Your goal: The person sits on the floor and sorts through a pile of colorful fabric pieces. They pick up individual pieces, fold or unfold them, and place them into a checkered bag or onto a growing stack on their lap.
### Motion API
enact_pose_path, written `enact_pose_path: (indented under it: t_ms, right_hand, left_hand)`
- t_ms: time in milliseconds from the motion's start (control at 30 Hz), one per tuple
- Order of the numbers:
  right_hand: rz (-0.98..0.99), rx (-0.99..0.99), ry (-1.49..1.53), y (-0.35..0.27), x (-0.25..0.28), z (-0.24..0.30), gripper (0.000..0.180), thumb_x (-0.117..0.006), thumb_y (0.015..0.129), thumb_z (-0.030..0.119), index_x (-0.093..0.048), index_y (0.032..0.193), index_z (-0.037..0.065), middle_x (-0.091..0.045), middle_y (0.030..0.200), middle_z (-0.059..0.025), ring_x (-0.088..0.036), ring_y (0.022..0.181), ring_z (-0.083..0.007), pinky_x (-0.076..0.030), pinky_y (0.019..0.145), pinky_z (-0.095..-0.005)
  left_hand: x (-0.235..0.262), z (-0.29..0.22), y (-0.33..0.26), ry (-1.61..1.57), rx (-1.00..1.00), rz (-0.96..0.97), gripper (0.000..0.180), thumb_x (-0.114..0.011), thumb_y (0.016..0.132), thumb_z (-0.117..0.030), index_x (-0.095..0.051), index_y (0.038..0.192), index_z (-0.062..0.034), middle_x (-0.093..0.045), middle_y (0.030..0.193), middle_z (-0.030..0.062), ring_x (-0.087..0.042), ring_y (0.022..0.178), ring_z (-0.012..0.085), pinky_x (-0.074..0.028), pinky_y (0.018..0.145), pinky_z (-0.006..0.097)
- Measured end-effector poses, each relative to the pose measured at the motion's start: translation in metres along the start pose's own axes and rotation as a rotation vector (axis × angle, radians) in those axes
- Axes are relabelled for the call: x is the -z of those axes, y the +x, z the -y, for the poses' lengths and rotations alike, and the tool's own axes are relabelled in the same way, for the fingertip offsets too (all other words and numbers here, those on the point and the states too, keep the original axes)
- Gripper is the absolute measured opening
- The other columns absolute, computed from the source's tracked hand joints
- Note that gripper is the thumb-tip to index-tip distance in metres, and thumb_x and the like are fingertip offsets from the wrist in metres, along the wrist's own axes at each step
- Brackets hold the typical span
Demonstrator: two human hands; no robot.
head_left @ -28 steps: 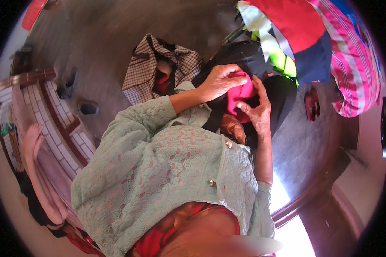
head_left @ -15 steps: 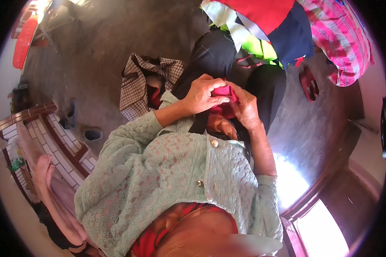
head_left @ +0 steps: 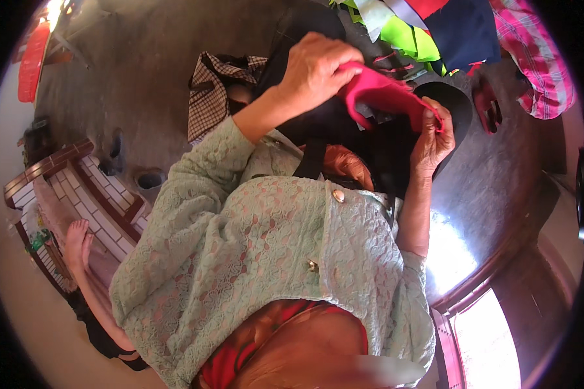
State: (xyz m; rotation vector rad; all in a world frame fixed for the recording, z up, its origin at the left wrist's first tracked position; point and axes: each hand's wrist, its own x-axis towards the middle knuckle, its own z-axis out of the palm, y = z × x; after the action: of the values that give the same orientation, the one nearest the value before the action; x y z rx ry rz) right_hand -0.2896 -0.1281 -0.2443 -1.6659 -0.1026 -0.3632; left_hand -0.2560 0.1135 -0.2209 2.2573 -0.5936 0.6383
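Note:
My left hand (head_left: 315, 68) grips one end of a small pink cloth (head_left: 386, 97), knuckles up. My right hand (head_left: 433, 133) pinches the other end between thumb and fingers, so the cloth is stretched between the two. Under the hands lies a black garment (head_left: 334, 123) spread over a dark round table (head_left: 486, 188). My pale green lace sleeves fill the lower middle of the head view.
A brown checked cloth (head_left: 211, 97) lies left of the black garment. A heap of bright clothes (head_left: 435, 29), green, navy, red and pink plaid, sits at the top right. A person's bare foot (head_left: 78, 240) rests by a tiled step at the left.
Both hands have lifted and drawn apart, pulling the pink cloth out flat between them. The view has shifted closer to the table.

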Motion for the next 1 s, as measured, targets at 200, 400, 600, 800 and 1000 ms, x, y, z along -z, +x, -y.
enact_pose_path:
  t_ms: [200,400,600,800,1000]
  right_hand:
    - [-0.171,0.049,-0.014,0.001,0.003,-0.006,0.027,-0.056,0.094,0.026,-0.062,0.104,0.002,-0.062,0.104,-0.006,-0.055,0.098,-0.0146,-0.041,0.092,-0.0294]
    - [-0.121,0.0,-0.073,0.002,0.006,0.001,0.026,-0.055,0.094,0.025,-0.063,0.102,0.002,-0.062,0.101,-0.0052,-0.055,0.097,-0.0146,-0.04,0.091,-0.0289]
    - [-0.141,-0.23,0.097,0.005,0.009,0.0,0.024,-0.056,0.094,0.025,-0.064,0.1,0.003,-0.061,0.093,-0.0028,-0.054,0.083,-0.0107,-0.043,0.076,-0.0239]
    - [-0.258,-0.338,0.84,0.018,0.024,-0.012,0.033,-0.051,0.096,0.023,-0.051,0.119,0.0,-0.057,0.121,-0.0125,-0.054,0.112,-0.0235,-0.044,0.096,-0.0373]
    - [-0.285,-0.352,0.953,0.02,0.027,-0.009,0.031,-0.05,0.096,0.021,-0.052,0.12,0.001,-0.056,0.123,-0.0127,-0.054,0.113,-0.0252,-0.04,0.1,-0.041]
  left_hand:
    - [-0.007,0.017,0.025,0.111,-0.083,-0.105,0.019,-0.071,0.065,-0.004,-0.063,0.081,-0.0122,-0.062,0.071,0.0005,-0.06,0.067,0.0214,-0.045,0.069,0.033]
    - [-0.003,0.01,0.015,0.045,0.087,-0.047,0.02,-0.072,0.069,-0.002,-0.064,0.085,-0.009,-0.065,0.08,0.0038,-0.063,0.071,0.0234,-0.049,0.065,0.033]
    - [-0.003,0.008,0.0,-0.254,0.356,0.027,0.015,-0.07,0.077,0.001,-0.062,0.089,-0.0023,-0.065,0.079,0.0042,-0.061,0.068,0.0093,-0.049,0.063,0.024]
    - [-0.021,-0.001,-0.013,-0.376,0.411,-0.077,0.027,-0.071,0.077,-0.001,-0.057,0.099,-0.005,-0.061,0.08,0.0009,-0.053,0.06,0.0061,-0.047,0.056,0.021]
    - [-0.053,-0.018,-0.044,-0.409,0.132,0.628,0.038,-0.07,0.075,-0.011,-0.057,0.11,-0.0085,-0.058,0.107,0.0091,-0.057,0.098,0.025,-0.047,0.088,0.036]
